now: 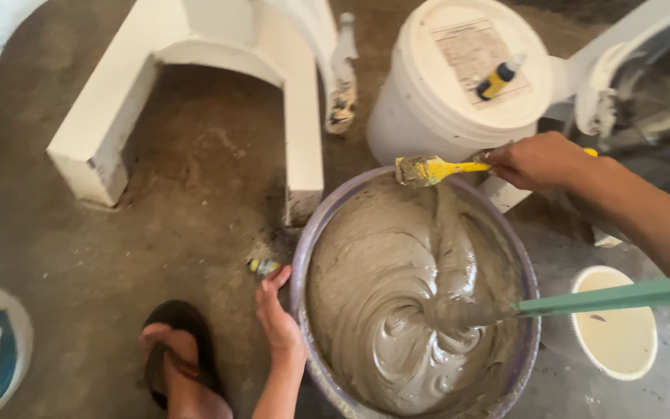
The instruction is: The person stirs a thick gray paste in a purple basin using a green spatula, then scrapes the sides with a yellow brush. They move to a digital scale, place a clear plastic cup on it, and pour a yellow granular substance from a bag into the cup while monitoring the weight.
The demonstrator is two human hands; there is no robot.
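The right hand is clenched on the yellow handle of a brush, holding it level over the far rim of the basin; the bristles are caked with grey paste and sit just above the mix. The left hand is flat against the basin's near-left outer wall, fingers pointing up along the rim, gripping nothing but bracing the wall. The basin is a round, purplish-grey bowl on the concrete floor, filled almost to the brim with smooth grey paste swirled in ridges; a green stick comes in from the right edge and its lower end is sunk in the paste, no hand on it.

Beyond the basin stands a white bucket with its lid on; a small yellow-and-black tube lies on the lid. To the right of the basin, touching or just beside it, is a small white tub. A white arched block stands at the upper left; a foot in a dark sandal rests on the floor just left of the left forearm.
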